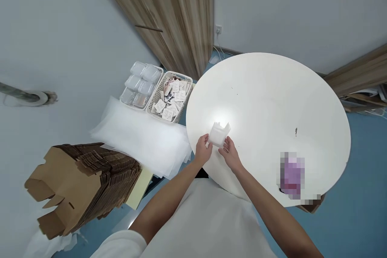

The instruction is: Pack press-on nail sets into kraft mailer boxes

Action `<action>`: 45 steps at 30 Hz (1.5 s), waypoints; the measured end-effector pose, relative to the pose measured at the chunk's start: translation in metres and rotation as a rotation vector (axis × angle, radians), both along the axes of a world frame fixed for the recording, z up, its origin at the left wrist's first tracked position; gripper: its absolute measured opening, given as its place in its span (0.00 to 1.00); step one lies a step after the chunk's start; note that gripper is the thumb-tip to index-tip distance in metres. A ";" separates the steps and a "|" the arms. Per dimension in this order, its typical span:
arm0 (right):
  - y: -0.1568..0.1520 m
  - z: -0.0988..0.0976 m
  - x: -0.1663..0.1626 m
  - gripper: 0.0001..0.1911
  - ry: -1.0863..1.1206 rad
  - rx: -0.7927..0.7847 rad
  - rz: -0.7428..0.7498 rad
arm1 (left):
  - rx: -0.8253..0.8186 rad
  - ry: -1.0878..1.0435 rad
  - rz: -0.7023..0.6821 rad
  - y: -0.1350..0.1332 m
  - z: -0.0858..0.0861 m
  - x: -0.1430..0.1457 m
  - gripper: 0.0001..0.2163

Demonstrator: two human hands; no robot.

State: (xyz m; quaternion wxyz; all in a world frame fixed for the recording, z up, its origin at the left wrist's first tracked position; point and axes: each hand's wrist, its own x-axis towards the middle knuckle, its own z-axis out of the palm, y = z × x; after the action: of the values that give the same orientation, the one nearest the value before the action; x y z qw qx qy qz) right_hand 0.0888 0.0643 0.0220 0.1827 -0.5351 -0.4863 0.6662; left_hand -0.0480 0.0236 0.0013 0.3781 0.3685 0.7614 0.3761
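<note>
Both my hands hold a small white folded sheet or pouch (pixel 219 133) just above the near left edge of the round white table (pixel 272 100). My left hand (pixel 202 150) pinches its left side with fingers closed. My right hand (pixel 230 154) grips its lower right corner, fingers closed too. The white piece is bright under the light and its details are washed out.
Left of the table lie two white baskets, one with clear plastic containers (pixel 140 84), one with small paper packets (pixel 171 97). White foam sheets (pixel 142 137) and a stack of flat cardboard boxes (pixel 87 185) sit nearer. A blurred purple object (pixel 292 175) rests on the table's right front.
</note>
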 end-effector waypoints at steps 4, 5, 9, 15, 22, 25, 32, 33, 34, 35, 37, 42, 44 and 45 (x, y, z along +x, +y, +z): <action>0.023 0.000 -0.053 0.40 0.047 0.083 0.061 | 0.067 0.029 0.014 0.022 0.002 -0.042 0.18; 0.029 0.000 -0.065 0.40 0.051 0.111 0.079 | 0.061 0.046 0.003 0.029 0.002 -0.052 0.18; 0.054 -0.004 -0.106 0.39 0.034 0.192 0.127 | 0.091 0.127 -0.093 0.055 0.002 -0.086 0.19; 0.083 -0.008 -0.133 0.39 -0.076 0.224 0.147 | 0.138 0.173 -0.204 0.080 -0.002 -0.112 0.20; 0.087 -0.018 -0.133 0.41 -0.241 0.338 0.197 | 0.174 0.236 -0.326 0.078 -0.010 -0.117 0.22; 0.085 -0.023 -0.131 0.42 -0.263 0.337 0.192 | 0.184 0.267 -0.340 0.075 -0.014 -0.116 0.23; 0.080 -0.018 -0.132 0.43 -0.299 0.412 0.179 | 0.233 0.274 -0.374 0.072 -0.014 -0.118 0.20; 0.079 -0.015 -0.131 0.42 -0.299 0.419 0.174 | 0.246 0.276 -0.388 0.071 -0.012 -0.117 0.20; 0.077 -0.012 -0.129 0.42 -0.296 0.424 0.168 | 0.257 0.278 -0.404 0.070 -0.010 -0.116 0.20; 0.074 -0.009 -0.126 0.41 -0.290 0.425 0.163 | 0.266 0.280 -0.419 0.069 -0.007 -0.114 0.19; 0.064 -0.002 -0.117 0.39 -0.274 0.422 0.145 | 0.277 0.288 -0.447 0.063 -0.002 -0.107 0.19; 0.021 0.004 -0.080 0.31 -0.284 0.362 0.062 | 0.279 0.301 -0.580 0.020 0.007 -0.091 0.17; 0.000 0.003 -0.065 0.29 -0.291 0.311 0.049 | 0.248 0.291 -0.636 -0.008 0.008 -0.088 0.16; -0.010 0.003 -0.058 0.28 -0.298 0.288 0.039 | 0.219 0.290 -0.647 -0.022 0.008 -0.088 0.15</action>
State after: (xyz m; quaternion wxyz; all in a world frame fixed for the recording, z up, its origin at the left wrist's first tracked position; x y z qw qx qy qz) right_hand 0.0313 0.0547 0.0246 0.1705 -0.5866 -0.6082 0.5069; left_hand -0.1364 0.0015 0.0093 0.3240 0.6777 0.6066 0.2602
